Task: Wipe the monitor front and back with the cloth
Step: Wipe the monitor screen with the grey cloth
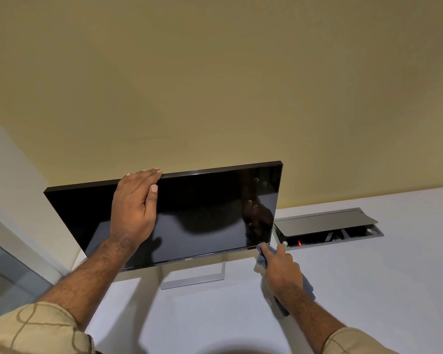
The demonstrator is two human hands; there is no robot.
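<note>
Gripping cloth (262,256), right hand (281,269) low.

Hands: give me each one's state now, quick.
Left hand: open, fingers straight, resting on the monitor top edge.
Right hand: holds the cloth at the monitor's lower corner.

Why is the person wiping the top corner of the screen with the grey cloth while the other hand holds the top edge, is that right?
Not quite. In the head view the right hand presses the grey cloth at the bottom right corner of the monitor, not a top corner. The rest is right: the left hand rests over the top edge.
</note>
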